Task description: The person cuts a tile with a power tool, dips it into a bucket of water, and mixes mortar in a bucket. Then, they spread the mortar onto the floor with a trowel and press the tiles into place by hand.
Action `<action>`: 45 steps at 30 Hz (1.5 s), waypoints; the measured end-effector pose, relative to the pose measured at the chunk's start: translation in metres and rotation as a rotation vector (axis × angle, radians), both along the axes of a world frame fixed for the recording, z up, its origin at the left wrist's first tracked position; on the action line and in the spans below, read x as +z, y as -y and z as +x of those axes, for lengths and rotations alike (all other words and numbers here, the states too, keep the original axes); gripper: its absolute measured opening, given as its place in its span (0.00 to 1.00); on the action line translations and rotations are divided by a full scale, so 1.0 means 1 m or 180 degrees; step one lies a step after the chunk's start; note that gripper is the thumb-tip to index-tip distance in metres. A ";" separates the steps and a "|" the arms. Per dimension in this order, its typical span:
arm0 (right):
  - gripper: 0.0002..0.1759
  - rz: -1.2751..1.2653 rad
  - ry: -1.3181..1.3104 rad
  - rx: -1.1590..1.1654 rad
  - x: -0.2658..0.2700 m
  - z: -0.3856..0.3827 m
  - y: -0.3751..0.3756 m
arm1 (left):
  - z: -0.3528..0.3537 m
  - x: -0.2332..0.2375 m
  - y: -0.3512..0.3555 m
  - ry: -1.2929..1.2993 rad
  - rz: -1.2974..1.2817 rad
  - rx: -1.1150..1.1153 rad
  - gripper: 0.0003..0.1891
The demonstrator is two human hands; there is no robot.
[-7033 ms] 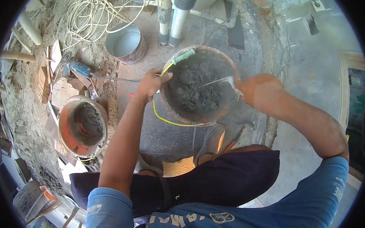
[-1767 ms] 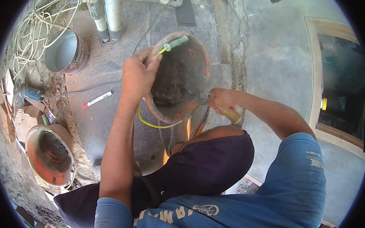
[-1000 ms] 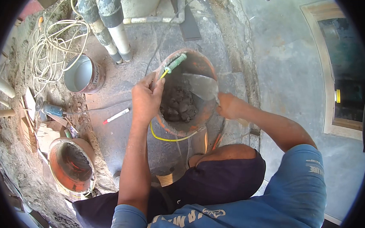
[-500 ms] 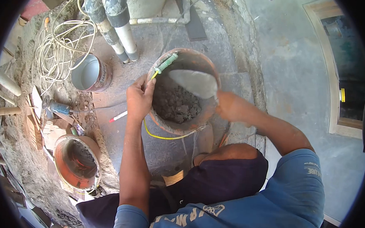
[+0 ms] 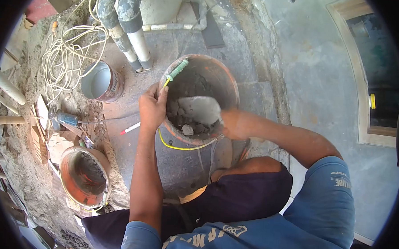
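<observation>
A round orange-rimmed bucket (image 5: 231, 79) stands on the floor before me, with grey crumbly mortar (image 5: 200, 128) inside. My left hand (image 5: 153, 105) is closed on the bucket's left rim, by the yellow handle cord (image 5: 175, 146) and its green grip (image 5: 178, 69). Inside the bucket, the flat blade of a trowel (image 5: 201, 109) lies against the mortar. My right hand (image 5: 236, 123), blurred by motion, is closed round the trowel's handle end at the bucket's right side; the handle itself is hidden.
A second orange bucket (image 5: 83, 176) sits at the lower left. To the left are a paint pail (image 5: 102, 81), a coiled pale hose (image 5: 62, 56) and a blue power tool (image 5: 67, 118). Pipes (image 5: 134, 32) rise behind; a red-tipped marker (image 5: 130, 128) lies near my left arm.
My right hand and the trowel have moved down and to the left, deeper over the mortar. My left hand remains on the rim. The view has shifted slightly.
</observation>
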State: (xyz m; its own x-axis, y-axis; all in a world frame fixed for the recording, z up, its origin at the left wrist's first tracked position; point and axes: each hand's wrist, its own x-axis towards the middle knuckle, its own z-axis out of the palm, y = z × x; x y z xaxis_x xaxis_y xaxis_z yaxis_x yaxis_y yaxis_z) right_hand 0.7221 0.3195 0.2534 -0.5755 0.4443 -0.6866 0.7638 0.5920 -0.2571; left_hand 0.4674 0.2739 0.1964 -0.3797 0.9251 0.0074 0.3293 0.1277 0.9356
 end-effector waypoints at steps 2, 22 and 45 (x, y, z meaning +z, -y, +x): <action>0.12 0.0358 0.0174 -0.0717 0.019 0.015 -0.025 | 0.001 0.000 0.005 0.0242 -0.0283 0.0077 0.12; 0.19 0.0533 0.0660 -0.0668 0.032 0.008 -0.038 | 0.025 0.014 0.000 0.0000 -0.0132 0.0095 0.12; 0.18 0.0339 0.0274 -0.0643 0.045 0.005 -0.034 | -0.052 -0.044 0.010 0.0251 -0.0552 -0.0011 0.14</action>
State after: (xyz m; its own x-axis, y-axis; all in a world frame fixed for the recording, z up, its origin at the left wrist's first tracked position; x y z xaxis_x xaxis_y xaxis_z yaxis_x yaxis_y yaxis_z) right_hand 0.7272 0.3534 0.2986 -0.4090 0.6170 -0.6723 0.8858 0.4453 -0.1301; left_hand 0.4150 0.2641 0.1528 -0.3696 0.9112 -0.1820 0.2565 0.2883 0.9226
